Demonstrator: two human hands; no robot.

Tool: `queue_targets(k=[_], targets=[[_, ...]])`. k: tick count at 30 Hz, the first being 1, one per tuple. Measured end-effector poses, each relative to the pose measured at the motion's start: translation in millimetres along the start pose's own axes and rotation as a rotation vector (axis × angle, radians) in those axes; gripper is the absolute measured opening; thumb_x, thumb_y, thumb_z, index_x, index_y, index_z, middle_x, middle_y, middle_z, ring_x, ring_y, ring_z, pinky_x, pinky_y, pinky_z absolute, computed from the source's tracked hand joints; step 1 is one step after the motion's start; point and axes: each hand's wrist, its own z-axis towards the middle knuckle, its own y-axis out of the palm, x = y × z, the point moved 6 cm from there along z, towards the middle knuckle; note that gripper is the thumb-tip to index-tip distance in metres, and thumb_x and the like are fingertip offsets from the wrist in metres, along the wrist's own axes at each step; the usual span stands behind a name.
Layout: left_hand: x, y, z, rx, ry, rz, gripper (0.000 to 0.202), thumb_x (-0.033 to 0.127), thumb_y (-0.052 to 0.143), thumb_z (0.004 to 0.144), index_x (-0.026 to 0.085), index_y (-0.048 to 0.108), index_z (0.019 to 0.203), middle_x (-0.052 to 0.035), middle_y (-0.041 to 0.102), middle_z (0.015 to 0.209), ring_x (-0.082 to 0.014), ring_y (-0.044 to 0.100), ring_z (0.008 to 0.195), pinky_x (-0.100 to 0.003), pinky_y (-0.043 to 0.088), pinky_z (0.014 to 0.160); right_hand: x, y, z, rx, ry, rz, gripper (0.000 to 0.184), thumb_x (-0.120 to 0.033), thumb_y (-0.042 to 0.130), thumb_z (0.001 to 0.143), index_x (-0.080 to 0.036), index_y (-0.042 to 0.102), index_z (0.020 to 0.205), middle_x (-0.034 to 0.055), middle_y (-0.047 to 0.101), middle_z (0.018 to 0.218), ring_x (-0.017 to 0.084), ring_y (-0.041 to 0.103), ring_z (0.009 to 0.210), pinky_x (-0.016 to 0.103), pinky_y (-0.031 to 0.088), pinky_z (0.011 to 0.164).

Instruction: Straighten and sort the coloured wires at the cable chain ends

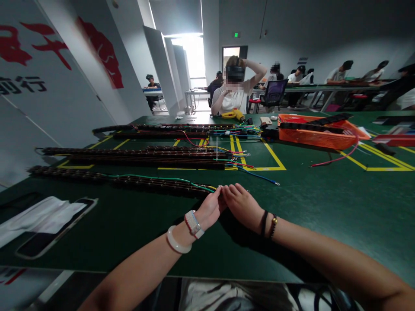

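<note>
My left hand (210,209) and my right hand (240,203) meet at the right end of the nearest long dark strip (113,179) on the green table (324,207). The fingers of both are curled together around that end, where green and yellow wires (181,180) run in. What the fingertips pinch is hidden between the hands. The left wrist wears a watch and a pale bangle, while the right wrist has dark bracelets.
More long dark strips (136,154) with coloured wires lie further back inside yellow floor-tape marks. An orange tray (319,136) stands at the back right, a yellow tool (234,114) beyond. A phone (55,229) and white paper lie at left. A person (235,93) sits opposite; others work behind.
</note>
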Motion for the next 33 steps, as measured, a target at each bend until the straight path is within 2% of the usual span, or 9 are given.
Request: queue_targets(k=[5,8,11,14,17,20,23,29,33], targets=[[-1.4,2.1,0.5,-0.053,-0.032,0.059,0.023,0.018,0.045,0.089,0.011,0.063,0.077,-0.0071,0.066,0.078,-0.0124,0.061,0.067,-0.029,0.05,0.077,46.4,-15.3,4.3,-0.17,0.094,0.282,0.033,-0.044,0.053,0.086,-0.018,0.065,0.1,0.0101,0.065,0.094,0.024,0.057,0.089,0.036,0.038,0.081],[0.8,5.1,-2.1,-0.088,-0.002,0.083,0.021,0.013,0.045,0.088,0.011,0.063,0.077,-0.0079,0.067,0.081,-0.0136,0.062,0.075,-0.029,0.049,0.083,58.4,-4.4,6.7,-0.313,0.147,0.41,0.032,-0.044,0.052,0.086,-0.017,0.066,0.095,0.0082,0.067,0.082,0.019,0.06,0.075,0.027,0.038,0.066],[1.5,8.4,-5.9,-0.103,0.013,0.101,0.021,0.012,0.045,0.089,0.011,0.064,0.081,-0.0085,0.068,0.088,-0.0151,0.063,0.084,-0.03,0.047,0.088,61.7,9.9,7.3,-0.406,0.188,0.491,0.031,-0.042,0.054,0.086,-0.016,0.068,0.085,0.0086,0.067,0.075,0.016,0.059,0.064,0.024,0.031,0.052],[0.2,9.8,-8.4,-0.096,0.011,0.109,0.021,0.015,0.044,0.09,0.011,0.064,0.084,-0.0096,0.068,0.091,-0.0167,0.063,0.09,-0.031,0.046,0.091,60.2,15.9,7.5,-0.424,0.143,0.537,0.031,-0.041,0.052,0.087,-0.016,0.069,0.082,0.0083,0.067,0.071,0.013,0.056,0.057,0.023,0.028,0.048],[-0.2,9.7,-9.3,-0.095,0.031,0.121,0.02,0.018,0.047,0.089,0.011,0.065,0.088,-0.0104,0.068,0.093,-0.018,0.062,0.094,-0.032,0.046,0.091,58.0,15.3,7.1,-0.41,0.103,0.576,0.029,-0.041,0.054,0.085,-0.016,0.07,0.089,0.0074,0.067,0.072,0.012,0.055,0.055,0.022,0.028,0.048],[-0.1,11.6,-9.6,-0.14,0.055,0.122,0.021,0.021,0.048,0.089,0.011,0.067,0.091,-0.0107,0.068,0.095,-0.0192,0.061,0.098,-0.032,0.045,0.093,54.9,13.8,7.0,-0.402,0.114,0.538,0.026,-0.041,0.058,0.083,-0.018,0.07,0.088,0.0065,0.067,0.071,0.013,0.056,0.055,0.022,0.029,0.049],[-0.4,12.7,-10.3,-0.172,0.062,0.127,0.023,0.024,0.05,0.088,0.01,0.068,0.091,-0.0108,0.069,0.096,-0.0208,0.06,0.101,-0.034,0.044,0.095,45.8,11.8,8.3,-0.372,0.085,0.38,0.024,-0.036,0.055,0.084,-0.016,0.069,0.082,0.0082,0.068,0.072,0.017,0.06,0.06,0.024,0.033,0.053],[-1.4,5.2,-12.0,-0.069,0.047,0.158,0.02,0.025,0.055,0.086,0.011,0.068,0.083,-0.0097,0.07,0.09,-0.0201,0.062,0.095,-0.033,0.044,0.093,17.2,4.9,5.3,-0.281,-0.108,0.11,0.018,-0.012,0.05,0.084,-0.013,0.067,0.079,0.0107,0.068,0.078,0.019,0.061,0.073,0.03,0.038,0.068],[-1.9,4.6,-10.8,-0.09,0.005,0.151,0.018,0.025,0.059,0.083,0.01,0.066,0.076,-0.0087,0.07,0.083,-0.0182,0.064,0.085,-0.032,0.046,0.088,18.7,-9.7,1.1,-0.299,-0.04,0.067,0.013,-0.016,0.053,0.084,-0.013,0.066,0.084,0.0116,0.067,0.081,0.021,0.061,0.078,0.031,0.039,0.07]])
